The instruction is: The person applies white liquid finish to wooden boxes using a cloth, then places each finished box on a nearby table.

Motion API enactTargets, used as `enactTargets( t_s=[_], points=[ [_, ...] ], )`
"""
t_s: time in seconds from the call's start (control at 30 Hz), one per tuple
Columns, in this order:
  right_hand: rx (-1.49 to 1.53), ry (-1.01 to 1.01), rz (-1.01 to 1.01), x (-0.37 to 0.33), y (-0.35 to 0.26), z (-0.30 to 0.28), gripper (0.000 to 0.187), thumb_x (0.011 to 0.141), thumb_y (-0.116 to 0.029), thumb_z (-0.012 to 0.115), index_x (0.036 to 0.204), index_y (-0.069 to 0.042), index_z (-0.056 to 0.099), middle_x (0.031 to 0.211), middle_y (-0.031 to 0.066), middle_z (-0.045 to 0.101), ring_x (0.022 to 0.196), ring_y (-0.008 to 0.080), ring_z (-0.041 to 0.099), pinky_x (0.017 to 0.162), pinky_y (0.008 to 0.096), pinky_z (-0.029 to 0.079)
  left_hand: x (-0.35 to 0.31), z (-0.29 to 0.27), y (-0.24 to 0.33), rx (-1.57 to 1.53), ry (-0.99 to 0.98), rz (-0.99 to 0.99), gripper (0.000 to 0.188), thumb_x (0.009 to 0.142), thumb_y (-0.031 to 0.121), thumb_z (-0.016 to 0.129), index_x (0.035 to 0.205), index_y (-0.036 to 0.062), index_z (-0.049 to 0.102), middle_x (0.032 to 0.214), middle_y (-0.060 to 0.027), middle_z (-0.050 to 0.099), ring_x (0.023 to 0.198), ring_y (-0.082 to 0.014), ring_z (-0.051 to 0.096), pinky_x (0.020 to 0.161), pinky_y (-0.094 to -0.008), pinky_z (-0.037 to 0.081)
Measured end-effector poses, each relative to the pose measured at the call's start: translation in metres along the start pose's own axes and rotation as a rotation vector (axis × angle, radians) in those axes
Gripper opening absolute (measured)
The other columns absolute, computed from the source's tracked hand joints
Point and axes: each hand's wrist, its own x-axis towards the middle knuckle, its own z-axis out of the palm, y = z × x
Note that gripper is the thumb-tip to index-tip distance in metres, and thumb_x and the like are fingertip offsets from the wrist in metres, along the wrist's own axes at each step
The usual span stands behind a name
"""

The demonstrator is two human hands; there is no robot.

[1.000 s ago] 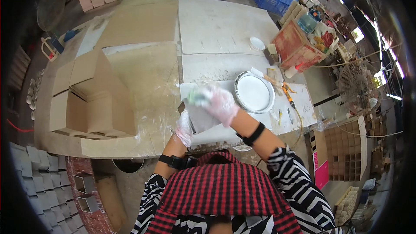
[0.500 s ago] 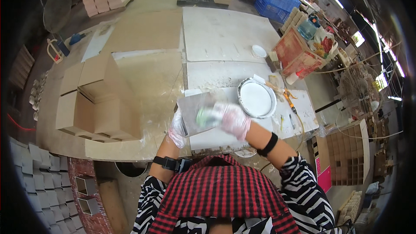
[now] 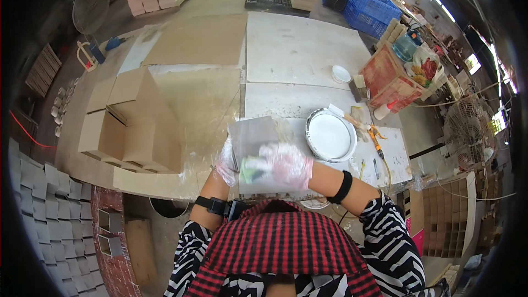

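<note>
My left hand [image 3: 225, 164], in a thin clear glove over white, grips the left edge of a grey box-like piece [image 3: 253, 132]. Closed round a green and white sponge [image 3: 252, 171], my gloved right hand [image 3: 287, 166] rests over the lower part of that piece, hiding much of it. To the right of the piece stands a round tub of white liquid [image 3: 331, 136], its rim streaked, with a flat brush [image 3: 336, 111] across its far edge. All of this is on a pale, paint-marked board [image 3: 269, 188] at the table's near side.
Several brown cardboard boxes [image 3: 146, 143] stand at the left of the table. Right of the tub lies an orange-handled tool [image 3: 376, 138] with a hose. A small white bowl [image 3: 341, 73] sits farther back, near a red-stained crate [image 3: 388, 77]. A fan [image 3: 470, 126] stands at the right.
My right hand with the sponge has moved nearer, down over the grey piece's lower part. My left hand keeps its hold at the left edge. The whole view has shifted slightly.
</note>
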Motion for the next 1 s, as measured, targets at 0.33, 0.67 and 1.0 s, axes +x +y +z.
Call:
enactTargets(
  t_s=[0.33,0.67,1.0],
  points=[
    [-0.416,-0.151,-0.06,-0.004,0.02,-0.021,0.039,0.073,-0.026,0.06,0.111,-0.028,0.056,0.098,0.0033,0.057,0.086,0.0243,0.06,0.07,0.0365,0.05,0.017,0.014,-0.018,0.309,-0.132,0.027,0.049,0.098,0.036,0.028,0.131,0.0012,0.04,0.127,-0.0152,0.049,0.11,-0.0242,0.055,0.091,-0.0408,0.048],
    [0.401,0.267,0.578,0.011,0.088,-0.067,0.043,0.081,-0.019,0.061,0.122,-0.012,0.051,0.113,0.0117,0.059,0.098,0.022,0.059,0.081,0.0302,0.047,0.002,0.041,-0.039,-0.085,0.159,-0.05,0.044,0.095,0.032,0.041,0.129,0.0039,0.044,0.125,-0.0131,0.052,0.111,-0.024,0.054,0.096,-0.038,0.044],
    [1.014,0.637,0.821,-0.023,0.072,-0.02,0.062,0.085,-0.022,0.061,0.137,0.0,0.033,0.129,0.0134,0.047,0.113,0.0194,0.047,0.093,0.0287,0.039,0.009,0.014,-0.044,-0.134,0.285,0.326,0.039,0.095,0.025,0.04,0.121,-0.0019,0.048,0.119,-0.0161,0.055,0.106,-0.0287,0.056,0.093,-0.0413,0.045]
  ],
)
